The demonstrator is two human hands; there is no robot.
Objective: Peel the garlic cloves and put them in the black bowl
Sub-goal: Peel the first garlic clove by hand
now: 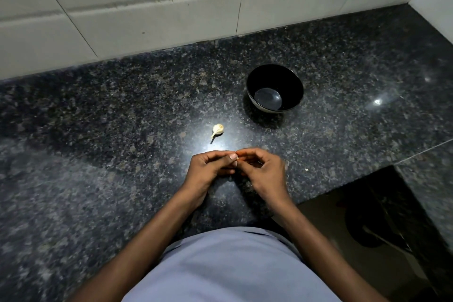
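Single view only — a wide-angle camera worn on the head, looking forward and steeply down. It stands above the near edge of the counter [98, 130], with the person's shirt front [230, 265] filling the bottom of the frame and both forearms running up from there. The tiled wall [147, 7] closes the top, tilted by the lens. Range is close — the counter fills most of the field. No second view overlaps it.

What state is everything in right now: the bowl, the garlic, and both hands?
black bowl: upright on the counter, nothing in it.
garlic piece on counter: lying loose, papery skin on, untouched.
left hand: fingers curled, pinching something small, mostly hidden.
right hand: fingers curled, pinching the same small thing.
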